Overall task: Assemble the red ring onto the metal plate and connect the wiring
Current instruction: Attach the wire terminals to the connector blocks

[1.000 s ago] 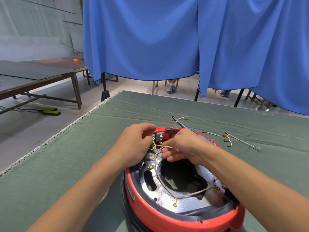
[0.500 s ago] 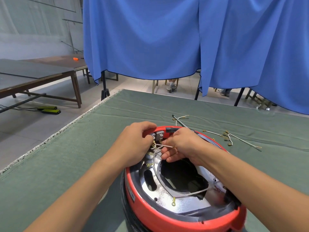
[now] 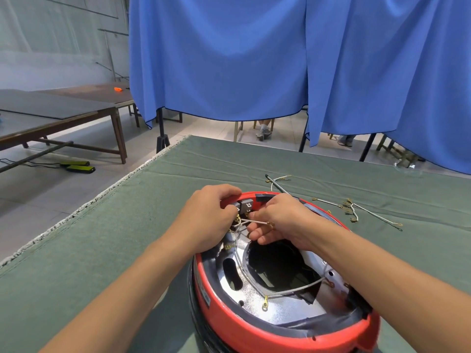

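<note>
Hands (image 3: 280,220) cover red ring (image 3: 229,319); loose wires (image 3: 351,207) beside.

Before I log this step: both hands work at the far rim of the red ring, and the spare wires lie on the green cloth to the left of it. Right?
One detail is off. The head view shows the spare wires on the green cloth to the right of the red ring, not left. The left hand and right hand do work at its far rim.
</note>
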### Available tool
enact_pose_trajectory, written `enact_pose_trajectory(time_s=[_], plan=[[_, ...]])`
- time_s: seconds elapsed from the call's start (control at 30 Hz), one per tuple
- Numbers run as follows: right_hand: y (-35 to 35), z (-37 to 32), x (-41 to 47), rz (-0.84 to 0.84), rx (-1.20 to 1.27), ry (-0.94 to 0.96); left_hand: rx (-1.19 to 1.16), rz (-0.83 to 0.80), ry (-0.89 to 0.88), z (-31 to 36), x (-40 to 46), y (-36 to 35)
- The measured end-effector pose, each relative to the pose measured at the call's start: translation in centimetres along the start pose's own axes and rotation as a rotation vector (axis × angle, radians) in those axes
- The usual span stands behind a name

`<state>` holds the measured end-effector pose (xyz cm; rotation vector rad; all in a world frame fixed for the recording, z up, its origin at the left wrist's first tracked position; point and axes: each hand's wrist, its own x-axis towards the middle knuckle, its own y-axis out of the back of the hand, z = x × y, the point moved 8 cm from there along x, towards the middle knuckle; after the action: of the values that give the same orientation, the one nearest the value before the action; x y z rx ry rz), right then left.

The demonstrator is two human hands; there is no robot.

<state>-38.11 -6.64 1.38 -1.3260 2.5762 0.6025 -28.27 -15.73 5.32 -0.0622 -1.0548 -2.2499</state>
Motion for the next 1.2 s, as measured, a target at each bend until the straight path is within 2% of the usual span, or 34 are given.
enact_pose_trajectory(time_s=[0.23, 0.4, 0.47, 0.53, 0.6, 0.7, 0.8, 0.87, 1.1, 1.2], plan=[[0.0, -0.2, -0.4, -0.001, -0.211, 0.025, -0.111, -0.029, 0.022, 0.0, 0.0, -0.1], [1.9, -0.4, -1.6, 0.150, -0.319, 0.018, -0.242, -0.035, 0.057, -0.6, 0.1, -0.3], [3.1, -0.4, -2.7, 0.235, -0.498, 0.026, -0.287, -0.027, 0.081, -0.8, 0.2, -0.3], [3.7, -0.7, -3.9, 0.281, -0.781, 0.058, -0.327, -0.014, 0.100, -1.0, 0.1, -0.3], [3.2, -0.3, -4.6, 0.209, -0.855, 0.067, -0.344, -0.004, 0.109, -0.9, 0.0, -0.3], [1.2, 0.5, -5.3, 0.027, -0.592, 0.098, -0.346, 0.004, 0.114, -0.9, 0.0, -0.2], [0.3, 0.2, -5.3, 0.009, -0.282, 0.175, -0.342, 0.014, 0.122, -0.8, -0.1, -0.1], [0.2, 0.3, -5.2, 0.012, -0.121, 0.158, -0.343, 0.013, 0.125, -0.8, -0.1, -0.2], [-2.6, 1.2, -4.6, -0.068, 0.122, -0.092, -0.334, 0.018, 0.116, -0.8, -0.1, -0.2], [-3.0, 1.0, -3.8, 0.010, 0.218, -0.100, -0.313, 0.020, 0.109, -0.8, -0.2, -0.1]])
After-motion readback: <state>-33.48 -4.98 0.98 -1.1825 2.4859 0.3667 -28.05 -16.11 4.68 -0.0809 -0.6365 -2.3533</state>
